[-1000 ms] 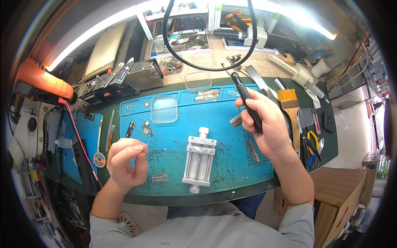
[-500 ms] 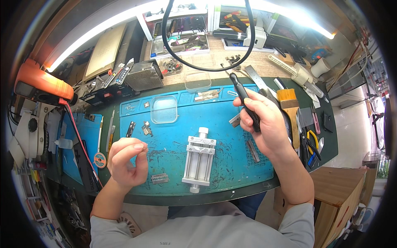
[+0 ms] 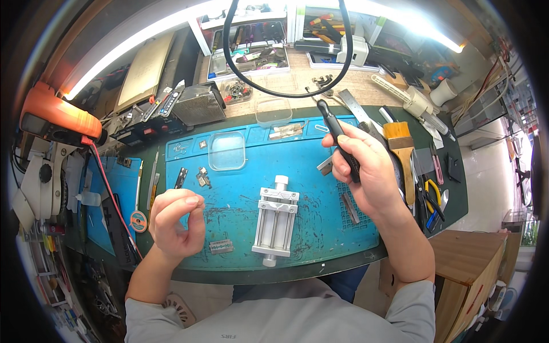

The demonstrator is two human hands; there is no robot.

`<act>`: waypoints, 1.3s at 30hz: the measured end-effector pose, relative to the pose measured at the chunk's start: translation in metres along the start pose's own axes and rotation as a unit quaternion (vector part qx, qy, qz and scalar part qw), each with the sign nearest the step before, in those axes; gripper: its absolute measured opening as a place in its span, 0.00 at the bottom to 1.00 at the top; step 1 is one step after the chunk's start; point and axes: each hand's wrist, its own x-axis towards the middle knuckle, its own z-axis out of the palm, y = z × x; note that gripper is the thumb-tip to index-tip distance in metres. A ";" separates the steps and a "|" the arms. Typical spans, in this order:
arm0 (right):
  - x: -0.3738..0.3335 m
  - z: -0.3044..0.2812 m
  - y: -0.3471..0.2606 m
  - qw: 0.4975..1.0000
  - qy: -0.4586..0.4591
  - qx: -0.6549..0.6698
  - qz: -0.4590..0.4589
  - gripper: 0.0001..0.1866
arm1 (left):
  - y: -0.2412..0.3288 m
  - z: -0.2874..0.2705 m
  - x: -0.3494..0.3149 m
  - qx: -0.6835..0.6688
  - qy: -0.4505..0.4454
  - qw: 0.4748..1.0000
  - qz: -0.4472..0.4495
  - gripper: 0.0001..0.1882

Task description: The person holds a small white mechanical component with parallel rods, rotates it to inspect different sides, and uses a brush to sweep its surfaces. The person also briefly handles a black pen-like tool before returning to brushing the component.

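My right hand (image 3: 372,166) grips a black pen-shaped tool (image 3: 338,137), its narrow end pointing up and away from me over the right part of the blue work mat (image 3: 240,200). To the left, my left hand (image 3: 178,223) hovers above the mat with thumb and fingers pinched; whatever they hold, if anything, is too small to make out. A silver clamping fixture (image 3: 275,223) with two rods and end knobs lies between my hands. Near my left hand are a razor blade (image 3: 221,246), a small metal part (image 3: 203,176) and a dark narrow part (image 3: 180,178).
A clear plastic box (image 3: 227,151) sits on the mat's far left. Along the right lie a wide brush (image 3: 398,137), a steel ruler (image 3: 354,106) and yellow-handled pliers (image 3: 433,194). An orange meter (image 3: 60,117) stands at left. A black cable (image 3: 286,96) loops down overhead.
Almost nothing differs. Both hands keep their places and grips, and the clamping fixture lies where it was.
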 end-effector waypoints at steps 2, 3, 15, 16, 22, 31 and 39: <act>0.000 0.001 0.001 1.000 -0.005 0.008 -0.003 0.12 | 0.000 0.000 0.000 -0.001 0.001 1.000 -0.001 0.16; 0.000 0.002 0.001 1.000 0.002 0.006 -0.001 0.13 | 0.000 0.000 -0.001 -0.001 0.001 1.000 -0.002 0.16; 0.000 -0.001 0.000 1.000 -0.005 -0.010 0.012 0.14 | 0.000 0.000 -0.001 0.002 -0.002 1.000 -0.002 0.17; 0.000 -0.002 0.000 1.000 -0.002 -0.014 0.012 0.15 | 0.000 0.000 -0.001 0.001 -0.002 1.000 -0.003 0.17; -0.001 0.006 0.001 0.999 0.024 -0.008 -0.023 0.21 | 0.000 0.000 -0.001 0.004 -0.002 1.000 -0.002 0.17; -0.001 0.004 0.002 0.999 0.022 -0.028 -0.030 0.22 | -0.001 0.001 0.000 0.006 0.000 1.000 0.000 0.18; -0.002 0.008 0.005 0.998 0.028 -0.050 -0.034 0.24 | -0.001 0.001 0.000 0.005 -0.002 1.000 -0.003 0.18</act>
